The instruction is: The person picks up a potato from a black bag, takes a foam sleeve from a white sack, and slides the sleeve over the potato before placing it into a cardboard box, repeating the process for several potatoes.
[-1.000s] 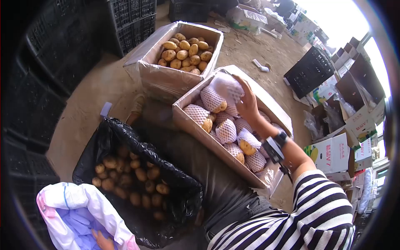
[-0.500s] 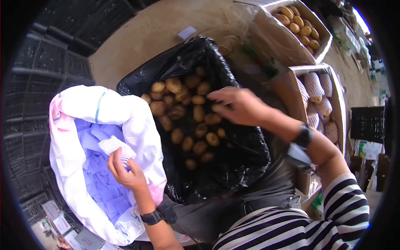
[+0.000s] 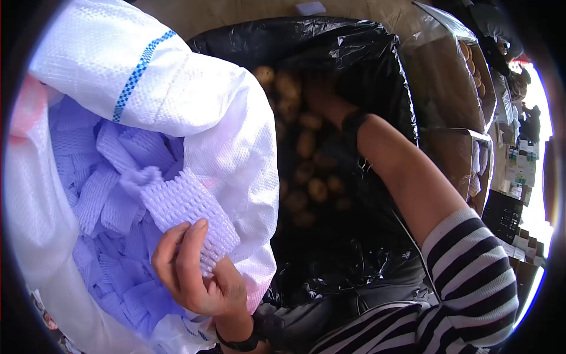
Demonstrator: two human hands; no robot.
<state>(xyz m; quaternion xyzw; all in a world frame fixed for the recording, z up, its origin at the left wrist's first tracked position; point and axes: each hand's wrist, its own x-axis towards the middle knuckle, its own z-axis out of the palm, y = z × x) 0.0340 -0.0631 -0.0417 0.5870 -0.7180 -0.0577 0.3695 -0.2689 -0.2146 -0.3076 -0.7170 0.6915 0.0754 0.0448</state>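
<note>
My left hand (image 3: 197, 271) pinches a white foam net sleeve (image 3: 191, 218), held up over the open mouth of a white woven sack (image 3: 230, 106). Loose foam net sleeves (image 3: 112, 194) fill the sack and look bluish in its shade. To the right stands a bin lined with black plastic (image 3: 330, 283). Yellow-brown, potato-like oval produce (image 3: 317, 190) lies in it. My right hand (image 3: 324, 97) reaches down into the far part of the bin, at the produce. Deep shadow hides its fingers, and I cannot tell what it holds.
Beyond my right arm are a cardboard box (image 3: 451, 162) with net-wrapped pieces and a farther carton (image 3: 442, 88) with bare yellow produce. A black crate (image 3: 501, 212) stands at the far right. A small pale block (image 3: 311, 8) lies on the floor behind the bin.
My view has come closer to the sack and bin. My right hand has gone from above the produce down into the bin. My left hand still holds the foam net sleeve.
</note>
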